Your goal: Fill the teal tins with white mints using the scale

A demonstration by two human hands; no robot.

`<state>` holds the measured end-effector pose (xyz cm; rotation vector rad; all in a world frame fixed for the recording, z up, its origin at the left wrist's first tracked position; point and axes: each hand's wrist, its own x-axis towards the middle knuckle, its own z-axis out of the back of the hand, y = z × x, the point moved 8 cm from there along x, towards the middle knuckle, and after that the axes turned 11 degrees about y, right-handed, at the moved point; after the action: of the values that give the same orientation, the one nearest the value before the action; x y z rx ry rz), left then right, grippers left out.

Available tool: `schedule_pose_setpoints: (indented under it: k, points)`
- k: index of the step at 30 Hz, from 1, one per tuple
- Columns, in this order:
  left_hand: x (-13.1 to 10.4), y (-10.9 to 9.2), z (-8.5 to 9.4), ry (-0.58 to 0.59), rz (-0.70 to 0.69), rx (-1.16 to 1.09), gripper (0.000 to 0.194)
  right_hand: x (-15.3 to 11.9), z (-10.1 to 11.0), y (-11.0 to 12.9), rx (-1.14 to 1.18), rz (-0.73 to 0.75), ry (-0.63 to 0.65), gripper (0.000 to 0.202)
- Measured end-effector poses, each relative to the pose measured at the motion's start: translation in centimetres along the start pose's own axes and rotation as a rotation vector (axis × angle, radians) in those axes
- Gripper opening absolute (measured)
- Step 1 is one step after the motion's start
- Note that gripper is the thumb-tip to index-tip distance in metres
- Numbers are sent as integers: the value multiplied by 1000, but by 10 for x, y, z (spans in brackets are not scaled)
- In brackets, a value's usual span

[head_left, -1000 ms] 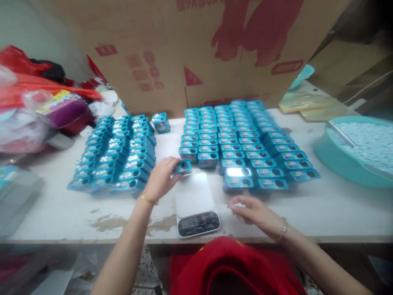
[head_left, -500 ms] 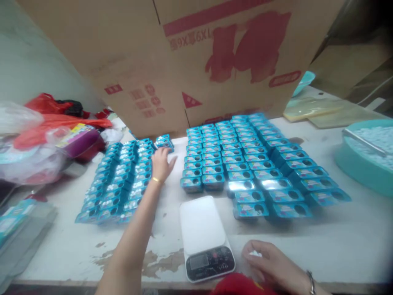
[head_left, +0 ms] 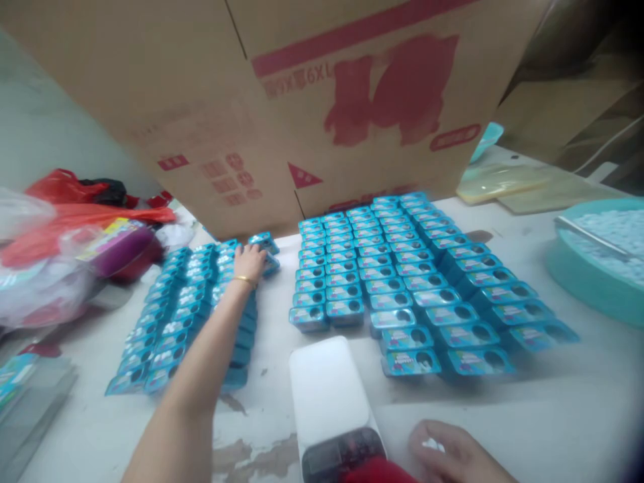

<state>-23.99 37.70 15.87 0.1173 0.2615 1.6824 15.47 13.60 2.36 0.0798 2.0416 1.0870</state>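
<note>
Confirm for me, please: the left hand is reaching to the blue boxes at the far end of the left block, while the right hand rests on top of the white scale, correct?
Not quite. In the head view the right hand rests on the table beside the white scale, not on top of it. The left hand does reach to the blue boxes at the far end of the left block.

On the cardboard box (head_left: pixel 312 100), red print is seen upside down; the characters "6X" and "X1" can be made out beside a red bar. A red warning triangle is noted lower down. Labels on the blue tins (head_left: pixel 397 282) are too blurred to be read.
</note>
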Motion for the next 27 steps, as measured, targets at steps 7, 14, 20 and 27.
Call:
schedule_pose_setpoints:
  k: [7,14,20,27]
  points:
    - [-163,-59,72,14,-294,-78,31,-9,-17,15,26,23,67,43]
    - [-242,-176,61,103,-529,-170,15,-28,-29,16,64,77,91,40]
    - [-244,-196,50,89,-541,-129,11,-43,-23,1,90,103,56,37]
    - [-283,-107,61,-247,-159,-577,21,-53,-18,-4,121,118,45,35]
